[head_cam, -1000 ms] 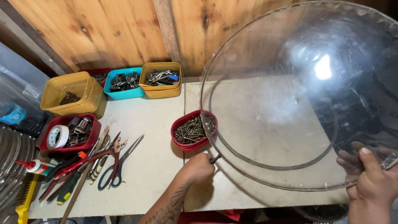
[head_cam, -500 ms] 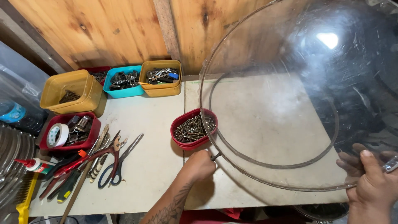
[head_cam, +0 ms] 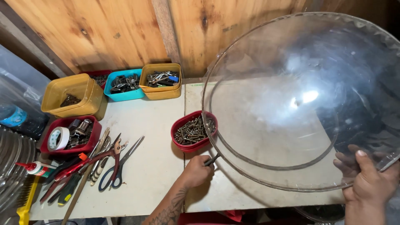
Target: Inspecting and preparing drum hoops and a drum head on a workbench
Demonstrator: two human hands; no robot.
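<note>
A red tray [head_cam: 66, 137] holding tape and metal parts is sitting at the left of the white desk [head_cam: 150, 166], with yellow [head_cam: 73, 96], blue [head_cam: 123, 85] and mustard [head_cam: 160, 80] tubs of hardware lining the far wooden wall [head_cam: 104, 33]. Scissors [head_cam: 118, 164] and pliers [head_cam: 79, 168] are lying nearby. A red bowl of screws [head_cam: 193, 131] is standing mid-desk. The left hand [head_cam: 196, 171] is closing around a small dark tool [head_cam: 211, 159] at the rim of a large clear plastic dome [head_cam: 300, 100], which the right hand [head_cam: 368, 179] is gripping at the near right, tilted over the desk.
</note>
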